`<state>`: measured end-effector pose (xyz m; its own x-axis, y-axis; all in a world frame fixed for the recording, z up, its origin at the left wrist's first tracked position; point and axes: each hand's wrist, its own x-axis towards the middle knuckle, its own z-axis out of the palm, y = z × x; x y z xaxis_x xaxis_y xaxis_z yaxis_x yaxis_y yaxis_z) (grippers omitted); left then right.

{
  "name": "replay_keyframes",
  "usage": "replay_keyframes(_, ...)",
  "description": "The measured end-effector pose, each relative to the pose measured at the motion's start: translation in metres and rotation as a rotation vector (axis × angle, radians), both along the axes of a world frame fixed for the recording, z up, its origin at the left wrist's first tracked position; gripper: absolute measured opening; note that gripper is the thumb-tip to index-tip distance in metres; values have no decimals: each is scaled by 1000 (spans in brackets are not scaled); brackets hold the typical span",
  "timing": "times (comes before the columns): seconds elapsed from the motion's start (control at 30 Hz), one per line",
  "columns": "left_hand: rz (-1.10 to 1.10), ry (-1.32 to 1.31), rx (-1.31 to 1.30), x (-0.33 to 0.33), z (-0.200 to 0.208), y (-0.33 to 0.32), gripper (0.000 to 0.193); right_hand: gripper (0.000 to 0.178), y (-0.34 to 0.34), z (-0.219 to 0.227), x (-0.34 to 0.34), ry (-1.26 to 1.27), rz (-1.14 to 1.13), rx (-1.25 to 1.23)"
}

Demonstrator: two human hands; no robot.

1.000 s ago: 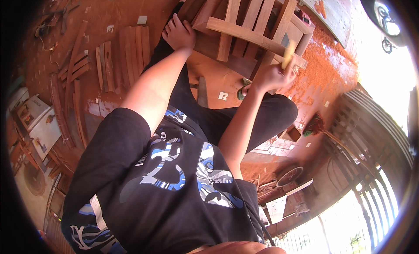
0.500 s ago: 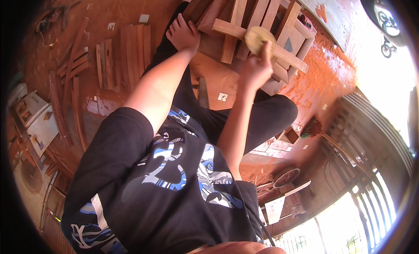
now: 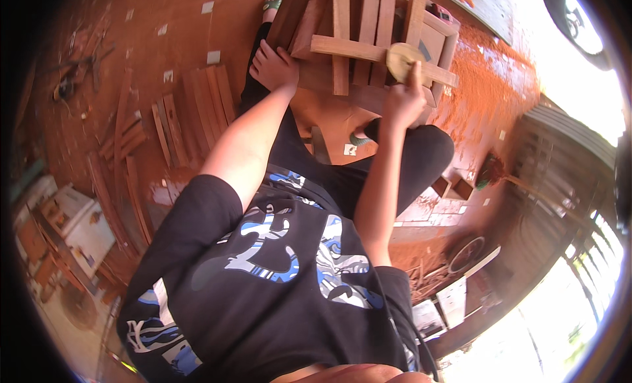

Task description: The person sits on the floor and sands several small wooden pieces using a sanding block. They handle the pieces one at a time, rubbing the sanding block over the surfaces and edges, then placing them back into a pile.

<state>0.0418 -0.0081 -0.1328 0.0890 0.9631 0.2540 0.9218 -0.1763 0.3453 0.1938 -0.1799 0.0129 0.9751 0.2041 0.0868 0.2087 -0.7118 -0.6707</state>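
Observation:
My right hand holds a round yellow sanding disc flat against a wooden crosspiece, with one finger stretched over it. The crosspiece lies over several parallel wooden slats, and together they rest on a larger brown wooden piece with framed panels. My left hand lies with its fingers apart by my left leg, beside the near left edge of that wooden piece. Whether its fingertips touch the wood or only the leg, I cannot tell.
Loose boards and long strips lie on the reddish floor to the left. Orange sawdust covers the floor to the right. A broom and a small wooden box are at the right. A white machine stands at the far left.
My right hand and the sanding disc have moved right along the crosspiece. The whole view has shifted a little; my left hand stays in about the same place by my leg.

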Motion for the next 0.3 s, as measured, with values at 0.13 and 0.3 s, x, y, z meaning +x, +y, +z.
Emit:
replay_keyframes(0.13,12,3,3,0,0,-2,51,59,-7,-9,8,-132,-26,-93)
replay_keyframes(0.3,44,5,-156,4,1,7,56,84,37,-27,-73,-166,413,-223)
